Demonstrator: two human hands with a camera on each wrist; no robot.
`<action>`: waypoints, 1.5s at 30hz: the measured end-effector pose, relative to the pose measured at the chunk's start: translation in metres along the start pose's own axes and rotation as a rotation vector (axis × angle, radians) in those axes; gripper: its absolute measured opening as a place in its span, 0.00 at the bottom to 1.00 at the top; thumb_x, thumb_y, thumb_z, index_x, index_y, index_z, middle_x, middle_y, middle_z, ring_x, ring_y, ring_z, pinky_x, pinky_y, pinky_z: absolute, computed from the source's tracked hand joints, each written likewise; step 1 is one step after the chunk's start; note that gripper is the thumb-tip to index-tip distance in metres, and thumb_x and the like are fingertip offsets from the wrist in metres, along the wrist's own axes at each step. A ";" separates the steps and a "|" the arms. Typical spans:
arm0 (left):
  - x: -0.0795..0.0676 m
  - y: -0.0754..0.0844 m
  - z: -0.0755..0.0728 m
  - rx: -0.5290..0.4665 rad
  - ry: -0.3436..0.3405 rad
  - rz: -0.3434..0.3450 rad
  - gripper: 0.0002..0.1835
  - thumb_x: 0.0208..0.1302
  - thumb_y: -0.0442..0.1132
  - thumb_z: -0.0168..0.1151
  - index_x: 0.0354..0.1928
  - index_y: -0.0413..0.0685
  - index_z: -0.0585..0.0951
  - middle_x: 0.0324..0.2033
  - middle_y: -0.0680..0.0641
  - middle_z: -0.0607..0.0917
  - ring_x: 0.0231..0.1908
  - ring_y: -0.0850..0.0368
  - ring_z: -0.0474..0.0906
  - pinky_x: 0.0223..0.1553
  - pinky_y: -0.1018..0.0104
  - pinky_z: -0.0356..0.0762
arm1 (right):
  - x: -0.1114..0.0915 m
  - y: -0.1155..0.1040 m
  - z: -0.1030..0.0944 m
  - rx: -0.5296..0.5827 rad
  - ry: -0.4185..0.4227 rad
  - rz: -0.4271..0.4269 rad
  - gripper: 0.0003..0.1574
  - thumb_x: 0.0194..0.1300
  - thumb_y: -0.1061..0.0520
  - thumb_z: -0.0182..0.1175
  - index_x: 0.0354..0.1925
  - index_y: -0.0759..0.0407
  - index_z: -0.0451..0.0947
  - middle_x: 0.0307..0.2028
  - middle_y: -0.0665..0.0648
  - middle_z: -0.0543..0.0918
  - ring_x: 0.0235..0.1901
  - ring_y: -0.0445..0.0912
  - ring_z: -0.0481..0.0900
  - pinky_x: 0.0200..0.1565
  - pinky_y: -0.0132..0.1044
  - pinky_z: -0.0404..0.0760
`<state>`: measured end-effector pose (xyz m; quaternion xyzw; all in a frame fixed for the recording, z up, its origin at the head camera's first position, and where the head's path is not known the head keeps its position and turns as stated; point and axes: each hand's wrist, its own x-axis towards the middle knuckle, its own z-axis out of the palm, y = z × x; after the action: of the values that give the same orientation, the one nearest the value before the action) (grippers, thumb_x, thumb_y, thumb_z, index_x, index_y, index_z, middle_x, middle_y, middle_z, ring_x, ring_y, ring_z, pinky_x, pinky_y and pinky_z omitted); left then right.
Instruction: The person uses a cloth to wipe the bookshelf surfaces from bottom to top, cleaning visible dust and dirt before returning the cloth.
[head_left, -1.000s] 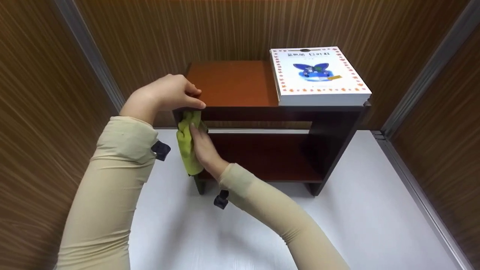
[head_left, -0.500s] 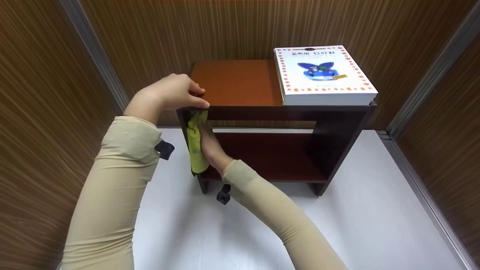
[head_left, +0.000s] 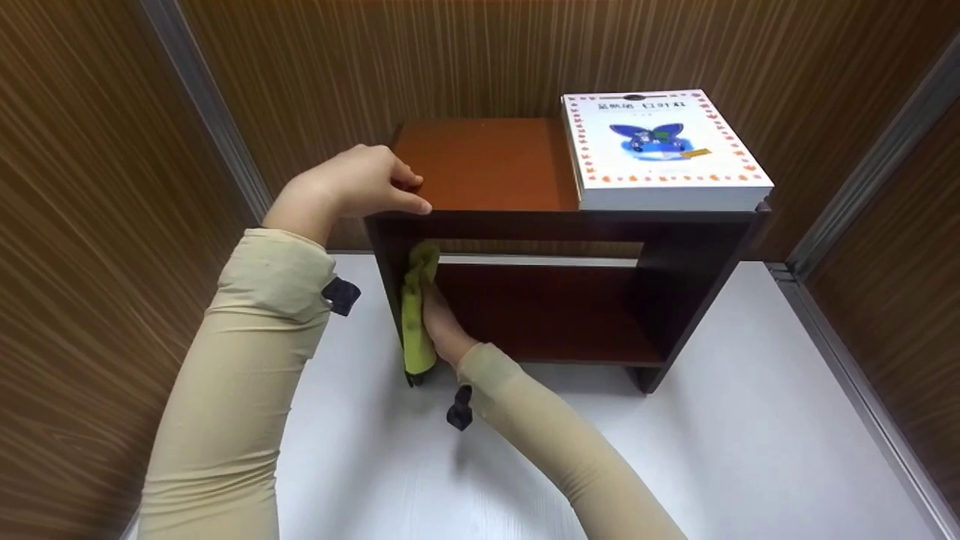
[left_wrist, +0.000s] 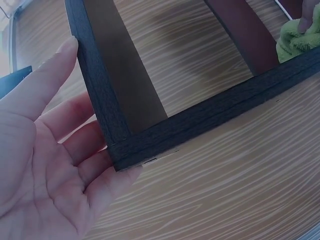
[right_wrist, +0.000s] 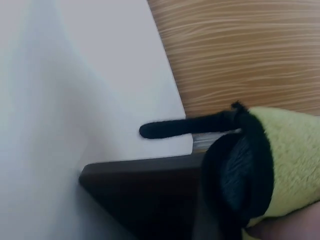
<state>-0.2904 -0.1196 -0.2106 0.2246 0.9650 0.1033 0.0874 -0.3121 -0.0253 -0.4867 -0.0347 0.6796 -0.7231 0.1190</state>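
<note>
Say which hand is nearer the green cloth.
Right. The right hand touches the green cloth; the left hand is higher up, gripping the shelf at its top corner.

The yellow-green cloth (head_left: 418,330) has a rough, fluffy pile and matt black trim (right_wrist: 262,165). The shelf unit (head_left: 480,161) shows a smooth wood finish, satin on top; its shadowed interior is too dim to judge surely. Glossy paper covers the book (head_left: 660,142). Wood-grain walls (head_left: 480,45), dull metal strips (head_left: 207,105), smooth white counter (head_left: 420,480), matt fabric sleeves (head_left: 247,390).
</note>
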 end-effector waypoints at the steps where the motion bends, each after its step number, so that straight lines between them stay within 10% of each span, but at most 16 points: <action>1: 0.000 -0.001 0.000 0.003 0.000 -0.002 0.28 0.62 0.51 0.60 0.61 0.44 0.73 0.59 0.45 0.74 0.59 0.49 0.68 0.59 0.55 0.64 | -0.001 -0.001 0.001 0.006 -0.004 -0.007 0.44 0.65 0.26 0.30 0.71 0.44 0.51 0.59 0.45 0.66 0.57 0.40 0.63 0.61 0.36 0.56; 20: 0.005 0.000 0.000 0.026 -0.006 0.012 0.28 0.61 0.52 0.61 0.60 0.45 0.74 0.57 0.45 0.76 0.58 0.49 0.70 0.58 0.55 0.65 | -0.024 -0.094 0.014 -0.032 0.021 -0.351 0.30 0.74 0.42 0.33 0.65 0.57 0.57 0.49 0.52 0.69 0.46 0.41 0.68 0.52 0.30 0.65; 31: 0.005 -0.002 0.002 0.020 0.010 0.023 0.26 0.61 0.50 0.62 0.59 0.44 0.76 0.56 0.44 0.76 0.56 0.51 0.72 0.56 0.57 0.67 | 0.011 -0.089 0.004 0.011 -0.050 -0.196 0.32 0.70 0.32 0.31 0.47 0.54 0.66 0.33 0.52 0.73 0.31 0.42 0.72 0.36 0.32 0.72; 38: 0.003 -0.005 0.006 0.004 0.003 0.017 0.27 0.60 0.50 0.62 0.59 0.44 0.75 0.57 0.45 0.76 0.57 0.50 0.71 0.57 0.57 0.66 | 0.022 -0.042 -0.006 0.002 -0.099 -0.052 0.43 0.65 0.25 0.29 0.70 0.44 0.51 0.53 0.49 0.69 0.50 0.41 0.68 0.54 0.33 0.64; 45: 0.003 -0.001 0.000 0.028 -0.010 0.023 0.28 0.62 0.51 0.60 0.60 0.44 0.74 0.58 0.45 0.75 0.58 0.47 0.69 0.59 0.55 0.63 | 0.026 -0.015 -0.013 -0.027 -0.099 0.024 0.46 0.63 0.23 0.30 0.72 0.40 0.47 0.62 0.45 0.62 0.59 0.39 0.60 0.61 0.37 0.56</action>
<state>-0.2937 -0.1187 -0.2109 0.2373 0.9633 0.0894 0.0879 -0.3421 -0.0174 -0.4755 -0.0638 0.6829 -0.7097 0.1606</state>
